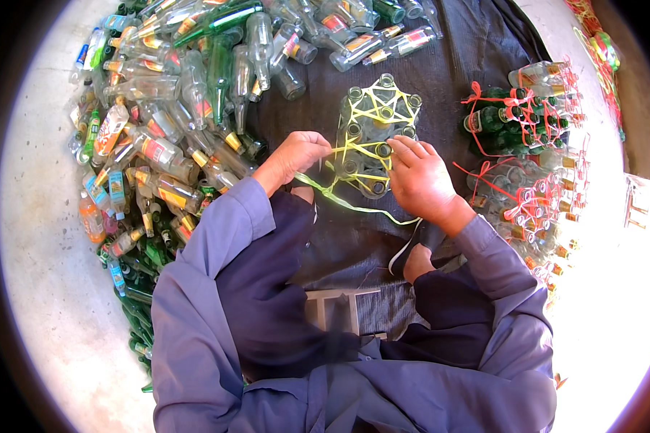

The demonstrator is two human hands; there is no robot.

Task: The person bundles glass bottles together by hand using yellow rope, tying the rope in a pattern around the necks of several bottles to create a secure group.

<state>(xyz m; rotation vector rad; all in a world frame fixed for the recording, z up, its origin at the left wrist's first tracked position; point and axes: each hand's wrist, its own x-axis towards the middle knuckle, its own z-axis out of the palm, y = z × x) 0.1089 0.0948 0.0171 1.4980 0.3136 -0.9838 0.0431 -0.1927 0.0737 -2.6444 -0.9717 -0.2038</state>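
A cluster of clear glass bottles (376, 127) stands upright before me, its necks laced together with yellow plastic twine (376, 115). My left hand (302, 155) is left of the cluster, pinching a strand that runs taut to the necks. My right hand (423, 176) is at the cluster's right side, its fingertips against a bottle neck (383, 150) wrapped by that strand. The hand itself hides whether those fingertips also grip twine. A loose, pale green-yellow length of twine (352, 205) with a knot hangs below the left hand and trails towards my right foot.
A large heap of loose glass bottles (162, 146), with some plastic bottles and cans, lies left and ahead. On the right stand green bottles (490, 120) and clear bottles (541, 203) bound with red twine. Dark sheeting (325, 238) covers the floor between my feet.
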